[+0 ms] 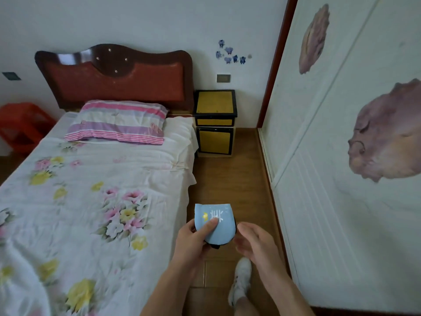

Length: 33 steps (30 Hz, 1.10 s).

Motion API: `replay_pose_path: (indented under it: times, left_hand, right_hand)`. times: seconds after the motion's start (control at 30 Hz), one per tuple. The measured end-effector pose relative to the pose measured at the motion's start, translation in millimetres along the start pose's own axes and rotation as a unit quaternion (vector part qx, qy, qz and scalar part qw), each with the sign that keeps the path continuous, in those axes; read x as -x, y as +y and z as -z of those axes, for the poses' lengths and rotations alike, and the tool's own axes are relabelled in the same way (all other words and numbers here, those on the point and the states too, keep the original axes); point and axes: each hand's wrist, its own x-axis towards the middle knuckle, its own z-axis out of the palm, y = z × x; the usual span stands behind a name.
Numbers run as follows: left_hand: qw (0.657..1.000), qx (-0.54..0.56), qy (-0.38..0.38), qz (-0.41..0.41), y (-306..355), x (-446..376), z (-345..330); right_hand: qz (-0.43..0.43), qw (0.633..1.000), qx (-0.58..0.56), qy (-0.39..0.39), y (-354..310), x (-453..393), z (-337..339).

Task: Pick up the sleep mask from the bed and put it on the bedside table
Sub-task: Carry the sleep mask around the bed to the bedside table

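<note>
A light blue sleep mask (217, 229) with a white and yellow print is folded and held over the wooden floor beside the bed. My left hand (193, 244) grips it, thumb pressed on its front. Just to the right of the mask is my right hand (252, 244), fingers loosely curled with nothing in them; whether it touches the mask's edge I cannot tell. The bedside table (215, 103), yellow with black trim, stands far ahead against the wall next to the headboard. The bed (91, 190) with a floral sheet lies to the left.
A striped pillow (118, 122) lies at the head of the bed. A white patterned wardrobe (341, 156) lines the right side, leaving a narrow floor aisle (227, 179). A red stool (20, 124) is at far left. My white shoe (241, 279) is below.
</note>
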Motion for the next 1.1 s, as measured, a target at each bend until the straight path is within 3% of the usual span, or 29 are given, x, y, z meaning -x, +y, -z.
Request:
replay_pose_path:
  times: [0.53,0.87,1.1]
  left_hand:
    - [0.999,0.005,0.022,-0.026,145,-267,-114]
    - [0.998,0.036,0.057,-0.018,200,-384,-127]
    - [0.998,0.038,0.040,-0.008,254,-492,-120]
  right_hand:
    - [0.027,0.998,-0.001,-0.048,-189,-291,26]
    - [-0.002,0.997,0.013,-0.074,-247,-413,0]
    - [-0.011,0.998,0.016,-0.058,-293,-515,-34]
